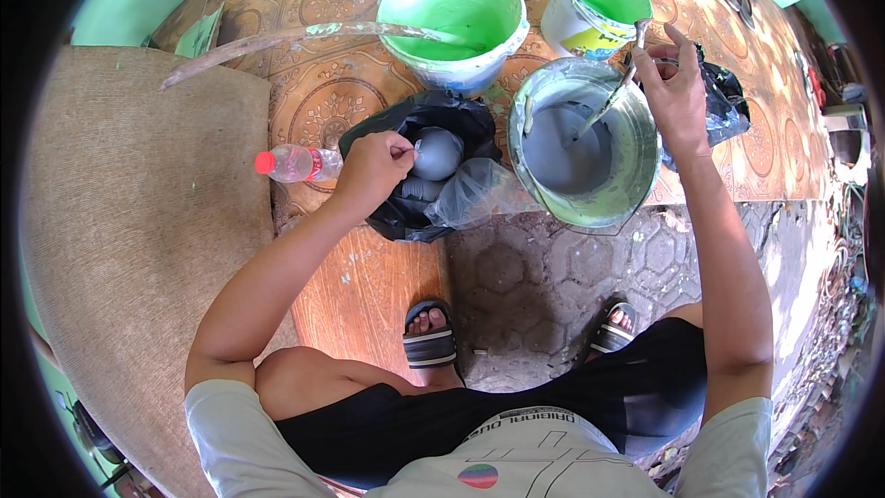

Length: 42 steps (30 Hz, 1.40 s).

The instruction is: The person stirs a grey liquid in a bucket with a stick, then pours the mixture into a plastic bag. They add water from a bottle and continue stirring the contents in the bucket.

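Left hand (371, 171) pinches grey bundle (439, 157); right hand (679, 104) at stirrer (607, 110), grip: can't tell. Loose hold could let stirrer slip, splashing grey liquid (560, 166).

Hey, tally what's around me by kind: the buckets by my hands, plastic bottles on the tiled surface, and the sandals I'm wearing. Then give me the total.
Buckets: 3 (back left bucket, back right bucket, nearer bucket)
Plastic bottle: 1
Worn sandals: 2 (left sandal, right sandal)
Total: 6
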### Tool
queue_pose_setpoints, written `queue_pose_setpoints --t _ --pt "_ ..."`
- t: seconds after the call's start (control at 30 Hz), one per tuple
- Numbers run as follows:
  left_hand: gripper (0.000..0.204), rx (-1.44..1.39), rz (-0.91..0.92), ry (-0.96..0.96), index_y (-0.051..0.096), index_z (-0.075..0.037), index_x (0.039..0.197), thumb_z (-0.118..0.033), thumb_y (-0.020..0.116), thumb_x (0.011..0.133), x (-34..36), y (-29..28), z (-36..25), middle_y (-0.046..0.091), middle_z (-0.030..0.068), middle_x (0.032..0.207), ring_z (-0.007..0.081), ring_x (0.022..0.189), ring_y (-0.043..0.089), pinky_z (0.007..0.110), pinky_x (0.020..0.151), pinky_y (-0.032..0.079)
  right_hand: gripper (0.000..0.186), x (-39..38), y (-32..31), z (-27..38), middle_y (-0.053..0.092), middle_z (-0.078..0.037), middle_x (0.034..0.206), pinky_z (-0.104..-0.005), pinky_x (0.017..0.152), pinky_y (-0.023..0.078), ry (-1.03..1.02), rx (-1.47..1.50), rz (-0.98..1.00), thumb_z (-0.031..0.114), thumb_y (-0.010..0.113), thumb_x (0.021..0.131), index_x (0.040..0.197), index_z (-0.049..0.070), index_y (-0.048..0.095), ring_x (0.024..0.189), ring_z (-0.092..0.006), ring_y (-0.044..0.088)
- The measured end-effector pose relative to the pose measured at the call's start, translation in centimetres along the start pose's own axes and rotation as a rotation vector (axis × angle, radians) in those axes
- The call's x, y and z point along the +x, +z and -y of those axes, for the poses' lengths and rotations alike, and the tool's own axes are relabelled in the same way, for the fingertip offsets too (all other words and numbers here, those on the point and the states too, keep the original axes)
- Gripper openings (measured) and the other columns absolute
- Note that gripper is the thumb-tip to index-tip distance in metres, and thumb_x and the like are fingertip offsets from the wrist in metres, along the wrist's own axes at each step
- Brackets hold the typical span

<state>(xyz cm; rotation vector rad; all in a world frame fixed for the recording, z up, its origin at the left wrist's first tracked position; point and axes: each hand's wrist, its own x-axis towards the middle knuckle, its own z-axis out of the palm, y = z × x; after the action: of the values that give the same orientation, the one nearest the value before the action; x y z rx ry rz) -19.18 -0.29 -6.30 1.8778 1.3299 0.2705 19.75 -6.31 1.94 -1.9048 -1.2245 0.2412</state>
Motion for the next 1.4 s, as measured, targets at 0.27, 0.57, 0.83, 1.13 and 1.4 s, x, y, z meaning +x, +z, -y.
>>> queue_pose_setpoints --t 0.27,0.57,0.83,1.13,1.4 --pt "0.019 -0.043 -0.082 0.083 0.069 0.004 0.100 -0.010 0.074 0.088 -0.1 1.0 1.4 0.072 0.0095 0.080 0.0116 0.067 0.069 0.026 0.059 0.053 0.052 -2.2 1.7 1.7 0.066 -0.011 0.104 -0.0332 0.073 0.055 -0.101 0.173 0.083 0.020 0.071 0.091 0.133 -0.002 0.050 0.083 -0.0189 0.067" --pt "0.018 -0.090 -0.130 0.145 0.069 0.004 0.100 -0.009 0.073 0.088 -0.3 1.5 1.7 0.072 0.0126 0.084 0.0161 0.072 0.069 0.029 0.065 0.054 0.041 -9.5 4.4 7.0 0.058 -0.012 0.103 -0.0342 0.068 0.052 -0.320 0.191 0.471 0.008 0.070 0.088 0.124 0.002 0.052 0.078 -0.0199 0.064" --pt "0.016 -0.197 -0.137 0.063 0.069 0.004 0.100 -0.009 0.070 0.091 -0.3 2.1 1.9 0.070 0.0074 0.080 0.0091 0.067 0.064 0.026 0.059 0.053 0.040 -9.4 4.9 6.4 0.059 -0.010 0.101 -0.0323 0.065 0.051 -0.197 0.197 0.444 0.010 0.071 0.089 0.124 0.002 0.053 0.080 -0.0182 0.062" --pt "0.013 -0.292 -0.213 0.116 0.069 0.003 0.093 -0.009 0.070 0.088 0.0 2.2 1.6 0.069 0.0106 0.079 0.0144 0.070 0.067 0.027 0.069 0.053 0.043 -10.0 5.2 6.4 0.057 -0.011 0.101 -0.0325 0.066 0.050 -0.161 0.252 0.518 0.009 0.071 0.088 0.126 0.000 0.053 0.079 -0.0181 0.061" --pt "0.006 -0.294 -0.212 0.235 0.066 0.003 0.095 -0.004 0.066 0.093 -0.2 1.9 -0.8 0.064 0.0007 0.076 0.0048 0.067 0.059 0.022 0.064 0.050 0.044 -10.8 5.2 6.0 0.056 -0.011 0.100 -0.0329 0.069 0.051 -0.148 0.270 0.564 0.008 0.071 0.088 0.126 0.000 0.052 0.080 -0.0194 0.060"
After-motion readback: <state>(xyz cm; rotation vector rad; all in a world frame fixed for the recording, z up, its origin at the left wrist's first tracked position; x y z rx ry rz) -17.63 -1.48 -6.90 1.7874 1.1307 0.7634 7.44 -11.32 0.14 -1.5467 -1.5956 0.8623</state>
